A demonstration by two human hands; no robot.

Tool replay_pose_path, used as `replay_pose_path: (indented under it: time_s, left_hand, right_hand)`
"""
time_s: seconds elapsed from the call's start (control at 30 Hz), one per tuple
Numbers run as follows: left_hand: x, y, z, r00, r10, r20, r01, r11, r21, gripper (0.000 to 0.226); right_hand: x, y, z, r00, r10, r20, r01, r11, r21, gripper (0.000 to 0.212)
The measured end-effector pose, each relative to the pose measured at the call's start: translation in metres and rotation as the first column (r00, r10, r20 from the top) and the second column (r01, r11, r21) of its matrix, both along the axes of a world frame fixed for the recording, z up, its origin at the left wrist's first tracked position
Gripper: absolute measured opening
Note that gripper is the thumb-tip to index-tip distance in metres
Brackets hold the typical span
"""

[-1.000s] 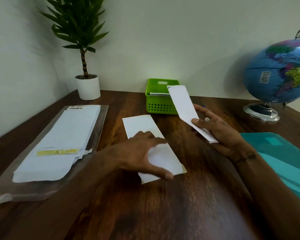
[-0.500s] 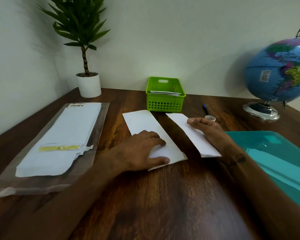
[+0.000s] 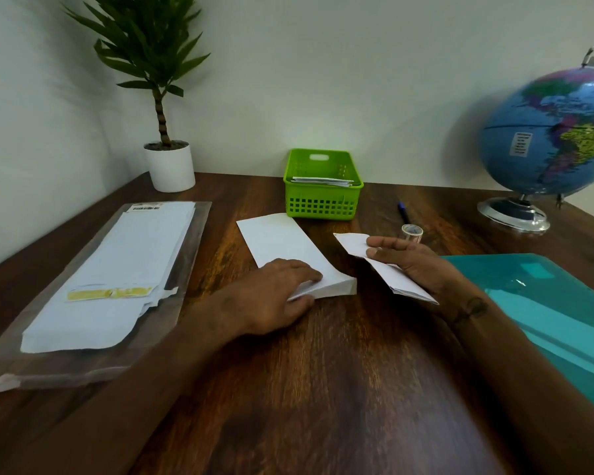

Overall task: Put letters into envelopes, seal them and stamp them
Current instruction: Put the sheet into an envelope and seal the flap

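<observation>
Wooden desk is carrying the work. I am spreading the envelope mouth with my left hand; my right hand is pinching the folded letter, which should enter squarely, fold first.

**No legible text**

A white sticker on the blue plastic globe carries lines of print too blurred to read. A barcode label on the clear plastic-wrapped pack of white envelopes is likewise unreadable.
</observation>
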State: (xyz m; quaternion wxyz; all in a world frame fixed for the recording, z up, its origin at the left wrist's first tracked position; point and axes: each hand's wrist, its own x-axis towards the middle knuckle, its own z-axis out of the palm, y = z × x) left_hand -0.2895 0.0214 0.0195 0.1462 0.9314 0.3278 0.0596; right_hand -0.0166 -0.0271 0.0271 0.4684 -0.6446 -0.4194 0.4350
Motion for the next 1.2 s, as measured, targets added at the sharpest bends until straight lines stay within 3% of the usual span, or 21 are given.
replay_pose_path:
  time_s: [0.1, 0.2, 0.3, 0.43, 0.5, 0.63, 0.7, 0.83, 0.97, 1.07, 1.2]
  left_hand:
    - [-0.008, 0.007, 0.006, 1.000, -0.022, 0.003, 0.022, 0.994, -0.105, 0.069]
    - [-0.007, 0.007, 0.006, 0.997, 0.008, 0.077, -0.007, 1.000, -0.009, 0.076]
    - [-0.005, 0.006, 0.006, 0.971, 0.006, 0.237, -0.046, 0.985, 0.166, 0.057]
    - [-0.005, 0.007, 0.003, 0.948, -0.001, 0.318, -0.070, 0.975, 0.212, 0.039]
    - [-0.006, 0.008, 0.003, 0.925, -0.006, 0.380, -0.080, 0.974, 0.210, 0.026]
    - [-0.005, 0.012, 0.005, 0.818, 0.042, 0.574, -0.144, 0.980, 0.134, 0.015]
    - [-0.006, 0.018, 0.006, 0.741, 0.123, 0.660, -0.253, 0.962, 0.105, 0.010]
    - [-0.014, 0.028, 0.009, 0.612, 0.329, 0.719, -0.523, 0.851, 0.056, 0.011]
    - [-0.014, 0.025, 0.013, 0.559, 0.304, 0.771, -0.425, 0.904, -0.049, 0.006]
    - [-0.011, 0.022, 0.012, 0.570, 0.260, 0.780, -0.407, 0.913, -0.007, 0.011]
    - [-0.015, 0.024, 0.015, 0.567, 0.191, 0.801, -0.416, 0.906, 0.078, 0.027]
  right_hand:
    - [0.002, 0.002, -0.002, 1.000, 0.005, -0.011, -0.005, 1.000, -0.015, 0.033]
    - [0.003, 0.003, -0.002, 0.999, 0.024, 0.023, -0.024, 1.000, -0.019, 0.033]
    - [0.002, 0.003, 0.000, 0.999, 0.030, 0.035, -0.029, 0.999, -0.024, 0.041]
    - [0.003, 0.003, 0.001, 0.999, -0.005, 0.044, 0.007, 0.999, -0.053, 0.059]
    - [0.003, 0.004, 0.000, 0.999, -0.039, -0.027, 0.037, 0.997, -0.068, 0.060]
    - [0.001, 0.002, -0.001, 0.983, -0.043, -0.176, 0.032, 0.997, -0.066, 0.051]
    - [-0.002, 0.000, -0.003, 0.967, 0.018, -0.253, -0.023, 1.000, -0.019, 0.056]
    - [-0.025, -0.003, -0.009, 0.961, 0.193, -0.196, -0.182, 0.981, 0.072, 0.050]
    - [-0.051, -0.004, -0.012, 0.950, 0.265, -0.167, -0.250, 0.963, 0.104, 0.040]
    - [-0.060, -0.008, -0.009, 0.950, 0.276, -0.147, -0.260, 0.958, 0.122, 0.038]
    - [-0.051, -0.010, 0.000, 0.936, 0.235, -0.263, -0.211, 0.971, 0.117, 0.037]
